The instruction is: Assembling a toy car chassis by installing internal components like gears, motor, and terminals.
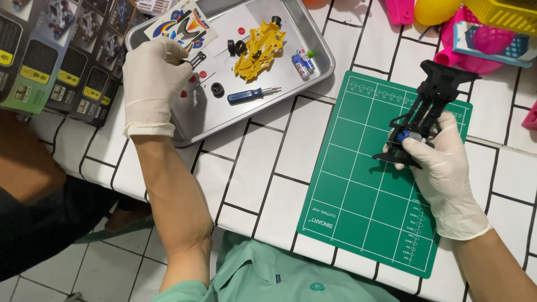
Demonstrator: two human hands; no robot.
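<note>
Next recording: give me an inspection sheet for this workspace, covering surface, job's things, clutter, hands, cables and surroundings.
Surface: white tiled table with dark grout lines; green gridded cutting mat on it.
Job's things: black plastic toy car chassis held above the mat; small black part over the metal tray.
Clutter: in the tray, yellow plastic car body, blue-handled screwdriver, batteries, black wheels, sticker sheet.
Hands: left hand, white glove, fingers pinching the small black part; right hand, white glove, gripping the chassis.
Cables: nothing seen.
Surroundings: printed boxes at left; pink and yellow plastic items top right; tiled floor below.
</note>
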